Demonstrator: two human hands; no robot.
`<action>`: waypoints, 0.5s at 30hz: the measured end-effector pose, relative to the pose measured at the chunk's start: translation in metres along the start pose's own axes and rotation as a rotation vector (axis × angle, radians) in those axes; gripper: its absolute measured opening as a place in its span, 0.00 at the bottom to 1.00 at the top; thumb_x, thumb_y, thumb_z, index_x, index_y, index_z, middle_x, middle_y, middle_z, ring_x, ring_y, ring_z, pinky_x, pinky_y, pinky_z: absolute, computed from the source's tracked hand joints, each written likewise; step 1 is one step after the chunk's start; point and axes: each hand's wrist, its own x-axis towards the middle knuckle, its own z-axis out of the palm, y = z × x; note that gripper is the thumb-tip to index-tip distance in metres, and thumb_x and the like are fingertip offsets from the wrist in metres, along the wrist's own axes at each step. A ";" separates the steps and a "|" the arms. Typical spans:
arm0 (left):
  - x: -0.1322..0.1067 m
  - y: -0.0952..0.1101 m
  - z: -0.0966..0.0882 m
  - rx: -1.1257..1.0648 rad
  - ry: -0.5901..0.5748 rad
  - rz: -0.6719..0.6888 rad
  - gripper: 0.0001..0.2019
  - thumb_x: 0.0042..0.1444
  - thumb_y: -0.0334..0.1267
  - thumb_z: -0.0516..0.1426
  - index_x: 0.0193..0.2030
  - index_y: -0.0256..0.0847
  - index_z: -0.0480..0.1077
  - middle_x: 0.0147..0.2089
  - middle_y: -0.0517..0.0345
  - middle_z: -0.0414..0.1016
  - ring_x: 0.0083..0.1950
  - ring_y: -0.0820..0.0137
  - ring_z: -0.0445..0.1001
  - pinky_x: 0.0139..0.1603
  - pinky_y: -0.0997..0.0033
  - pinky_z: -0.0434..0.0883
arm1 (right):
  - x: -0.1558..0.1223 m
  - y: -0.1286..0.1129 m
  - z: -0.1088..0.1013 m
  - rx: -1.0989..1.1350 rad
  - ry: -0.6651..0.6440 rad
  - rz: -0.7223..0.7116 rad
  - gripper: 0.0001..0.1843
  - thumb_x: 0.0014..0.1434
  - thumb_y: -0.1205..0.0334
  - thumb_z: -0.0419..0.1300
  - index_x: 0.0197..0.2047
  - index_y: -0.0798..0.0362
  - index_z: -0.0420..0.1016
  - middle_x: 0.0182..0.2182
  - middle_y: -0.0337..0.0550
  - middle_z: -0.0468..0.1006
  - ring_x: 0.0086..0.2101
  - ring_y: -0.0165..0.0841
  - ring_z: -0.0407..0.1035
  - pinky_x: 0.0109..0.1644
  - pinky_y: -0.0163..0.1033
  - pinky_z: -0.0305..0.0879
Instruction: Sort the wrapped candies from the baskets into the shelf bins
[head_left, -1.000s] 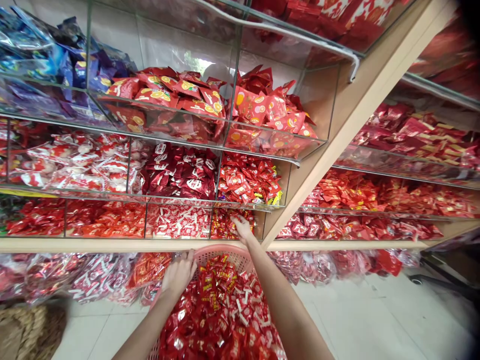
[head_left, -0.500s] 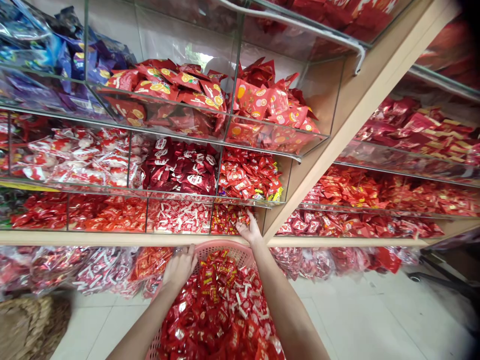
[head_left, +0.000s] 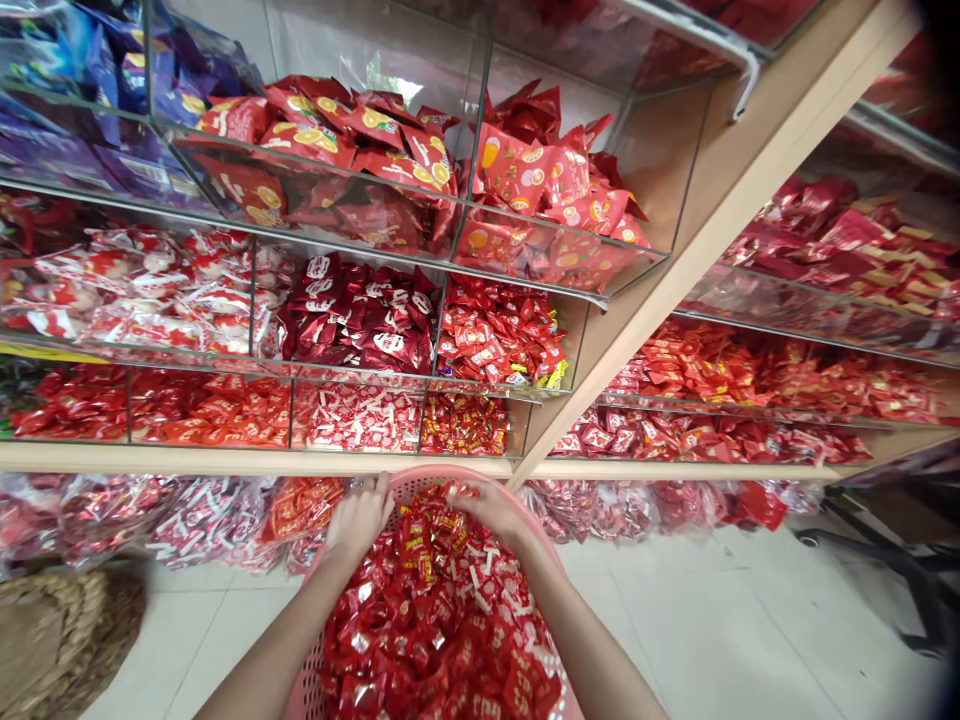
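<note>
A pink perforated plastic basket (head_left: 551,535) stands in front of me, heaped with red wrapped candies (head_left: 405,620). My left hand (head_left: 360,518) is closed over its far left rim. Inside the far right rim, my right hand (head_left: 491,508) is low over the heap, its fingers curled, with red wrappers showing at the fingertips. Candies with red and yellow wrappers (head_left: 431,545) lie near that hand, beside red-and-white ones (head_left: 491,580). Beyond the rim, a clear shelf bin holds small red-and-gold candies (head_left: 465,425).
Clear-walled bins of sweets fill the wooden shelf (head_left: 247,460); a slanting wooden post (head_left: 645,320) divides it at right. Bagged candies (head_left: 214,520) sit beneath. A woven basket (head_left: 82,630) stands on the tiled floor at left, dark chair legs (head_left: 885,560) at right.
My right hand has come back from the lowest bin of small red-and-gold candies into the pink basket. My left hand remains on the rim. The view has shifted slightly.
</note>
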 end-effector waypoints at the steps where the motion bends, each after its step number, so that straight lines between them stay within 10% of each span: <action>1: 0.000 0.000 0.000 -0.003 0.000 -0.001 0.20 0.62 0.40 0.39 0.56 0.37 0.59 0.44 0.43 0.72 0.39 0.63 0.74 0.35 0.67 0.70 | -0.004 0.009 0.002 -0.084 -0.041 -0.026 0.12 0.40 0.55 0.67 0.28 0.52 0.76 0.25 0.37 0.75 0.27 0.32 0.65 0.30 0.35 0.60; 8: -0.001 -0.002 0.003 -0.002 0.024 0.006 0.20 0.62 0.41 0.39 0.57 0.37 0.59 0.44 0.44 0.72 0.40 0.61 0.74 0.36 0.66 0.70 | -0.014 0.063 0.020 -0.568 -0.082 -0.106 0.12 0.41 0.67 0.62 0.34 0.52 0.72 0.28 0.38 0.74 0.29 0.32 0.65 0.33 0.35 0.57; 15: 0.000 -0.001 0.001 -0.018 -0.007 0.000 0.21 0.62 0.40 0.39 0.58 0.37 0.58 0.45 0.42 0.72 0.39 0.60 0.75 0.35 0.64 0.70 | -0.020 0.063 0.038 -0.941 -0.028 -0.022 0.16 0.49 0.65 0.58 0.43 0.53 0.66 0.34 0.45 0.76 0.34 0.37 0.70 0.33 0.35 0.56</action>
